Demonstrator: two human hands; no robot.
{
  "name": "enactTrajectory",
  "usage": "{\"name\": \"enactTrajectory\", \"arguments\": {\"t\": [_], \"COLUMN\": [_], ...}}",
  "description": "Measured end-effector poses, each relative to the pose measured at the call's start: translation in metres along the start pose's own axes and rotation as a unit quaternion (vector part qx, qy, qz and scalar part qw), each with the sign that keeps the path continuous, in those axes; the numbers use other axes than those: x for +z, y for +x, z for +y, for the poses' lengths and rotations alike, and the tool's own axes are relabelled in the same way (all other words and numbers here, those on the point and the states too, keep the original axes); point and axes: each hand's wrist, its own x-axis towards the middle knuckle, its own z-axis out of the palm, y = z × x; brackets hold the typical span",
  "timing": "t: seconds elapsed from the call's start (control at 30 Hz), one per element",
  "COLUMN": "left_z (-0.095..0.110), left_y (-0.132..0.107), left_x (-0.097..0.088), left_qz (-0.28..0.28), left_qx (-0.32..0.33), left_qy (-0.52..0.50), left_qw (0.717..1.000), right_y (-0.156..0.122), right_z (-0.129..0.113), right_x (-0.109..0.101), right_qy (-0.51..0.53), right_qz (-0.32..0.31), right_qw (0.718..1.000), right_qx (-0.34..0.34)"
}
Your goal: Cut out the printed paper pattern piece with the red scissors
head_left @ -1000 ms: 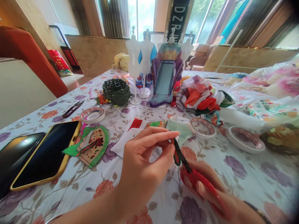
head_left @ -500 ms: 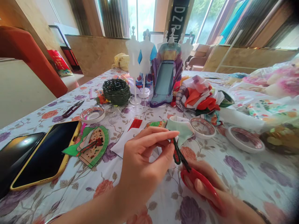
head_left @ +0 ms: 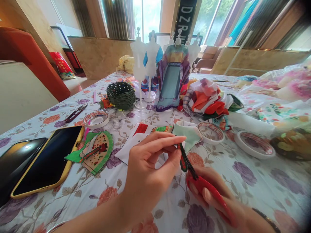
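Note:
Pinched between the thumb and fingers of my left hand [head_left: 153, 161] is a small fabric strip [head_left: 184, 163], dark green with a red middle. My right hand [head_left: 213, 191] is wrapped round the red handles of a pair of scissors [head_left: 209, 191]. Their dark blades lie right along the strip's edge, close to my left fingertips. Beneath and behind my left hand are white fabric pieces [head_left: 123, 153] with red and green prints. A pale green piece of cloth [head_left: 187, 131] lies just beyond my fingertips.
Two phones [head_left: 48, 161] and green cut-out fabric pieces [head_left: 97, 150] lie to the left. Tape rolls [head_left: 211, 132] sit on both sides. A dark woven basket [head_left: 120, 94], thread snips [head_left: 75, 113], white mannequins [head_left: 139, 61], one robed [head_left: 171, 82], and crumpled fabric [head_left: 206, 98] are farther back.
My right hand and the scissors have shifted very slightly, and the blades sit a little closer together along the strip. My left hand stays almost still.

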Motion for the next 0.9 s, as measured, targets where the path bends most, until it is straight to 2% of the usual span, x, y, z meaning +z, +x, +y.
{"name": "enactTrajectory", "arguments": {"t": [0.3, 0.47, 0.67, 0.9], "left_z": [-0.0003, -0.0002, -0.0014, -0.0032], "left_y": [0.0016, 0.0013, 0.0009, -0.0009], "left_x": [0.0007, -0.0013, 0.0001, 0.0002], "left_qz": [0.001, 0.000, -0.001, -0.002], "left_qx": [-0.003, -0.010, -0.018, -0.025], "left_qy": [-0.008, -0.009, -0.012, -0.015], "left_qw": [1.000, 1.000, 1.000, 1.000], "right_y": [0.0009, 0.0018, 0.0029, 0.0037], "right_z": [-0.0018, -0.0027, 0.0020, 0.0005], "right_x": [0.0006, 0.0038, 0.0004, 0.0011], "right_qy": [0.003, 0.010, 0.004, -0.001], "right_qz": [-0.003, 0.028, 0.000, 0.000], "right_qw": [1.000, 0.999, 0.999, 1.000], "right_qx": [0.002, -0.023, -0.045, -0.032]}}
